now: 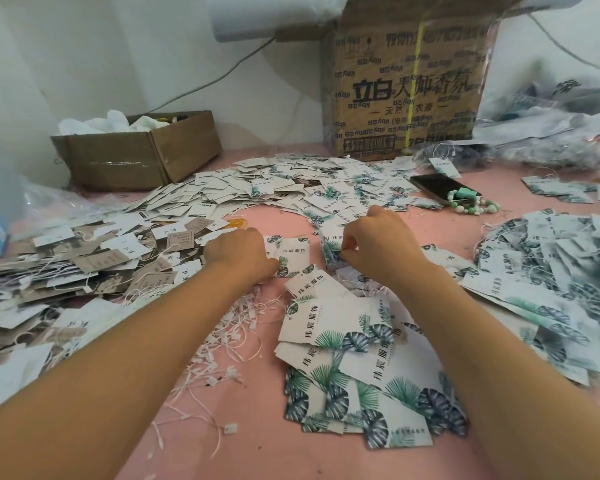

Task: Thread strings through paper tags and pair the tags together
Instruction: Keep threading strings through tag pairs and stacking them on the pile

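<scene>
A small stack of leaf-print paper tags (329, 249) is pinched at its edge by the right hand (378, 244), fingers curled tight; whether a string is in that pinch cannot be told. Just left of the stack, a single tag (291, 254) is pressed flat on the pink table (257, 445) by the left hand (238, 256), loosely fisted, thumb hidden. Likely risks: the stack could be fanned or dropped if the pinch slips, the thin card bent at the hole, and a wrong tag paired, since near-identical glossy rectangles are heaped all around the stack. Below-left of the stack, white strings (229, 341) with small plastic locks lie tangled, so several could be pulled together. Behind the stack, a phone (440, 188), bead bracelet (471, 204) and cardboard box (406, 95) are seen.
</scene>
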The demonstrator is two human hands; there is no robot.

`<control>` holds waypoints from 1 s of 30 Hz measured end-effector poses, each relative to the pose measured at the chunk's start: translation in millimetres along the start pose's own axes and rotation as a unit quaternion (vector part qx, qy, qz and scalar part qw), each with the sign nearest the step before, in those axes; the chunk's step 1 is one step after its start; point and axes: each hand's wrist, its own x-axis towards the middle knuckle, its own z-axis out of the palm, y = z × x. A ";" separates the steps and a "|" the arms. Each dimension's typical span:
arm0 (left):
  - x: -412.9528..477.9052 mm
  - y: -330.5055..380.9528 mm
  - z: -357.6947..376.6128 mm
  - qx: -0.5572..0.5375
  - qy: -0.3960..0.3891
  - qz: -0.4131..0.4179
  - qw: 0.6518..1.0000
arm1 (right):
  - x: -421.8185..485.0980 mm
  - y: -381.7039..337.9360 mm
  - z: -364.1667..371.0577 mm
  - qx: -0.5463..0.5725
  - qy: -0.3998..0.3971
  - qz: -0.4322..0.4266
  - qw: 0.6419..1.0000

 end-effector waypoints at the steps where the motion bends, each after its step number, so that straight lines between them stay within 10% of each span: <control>1: -0.6 -1.0 0.1 0.002 0.004 0.000 1.000 | -0.1 0.1 -0.3 0.004 -0.001 0.002 1.000; 18: -21.7 -33.0 21.0 -0.398 0.054 -0.048 0.914 | 3.1 -25.8 -14.4 0.043 0.155 -0.080 0.984; 26: -50.7 -28.0 6.4 -0.742 -0.006 -0.060 0.667 | -8.2 -71.6 -9.6 0.038 0.204 -0.176 0.962; 30: -63.7 -25.3 10.2 -0.792 -0.015 -0.034 0.609 | -13.4 -72.6 4.3 0.052 0.191 -0.230 0.953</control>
